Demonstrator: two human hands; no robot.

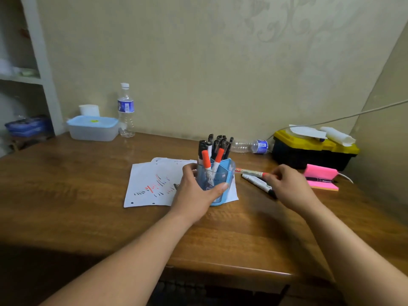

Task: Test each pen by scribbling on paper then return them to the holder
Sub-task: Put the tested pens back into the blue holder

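Gripping the blue pen holder on scribbled paper with the left hand, fingers wrapped round it; resting the right hand, fingers curled, on a red-capped marker and black marker on the counter; pinch unclear.

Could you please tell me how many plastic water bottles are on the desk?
2. The upright bottle stands at the back left beside the lidded container; the lying bottle rests on its side behind the pen holder, near the toolbox. I see no others.
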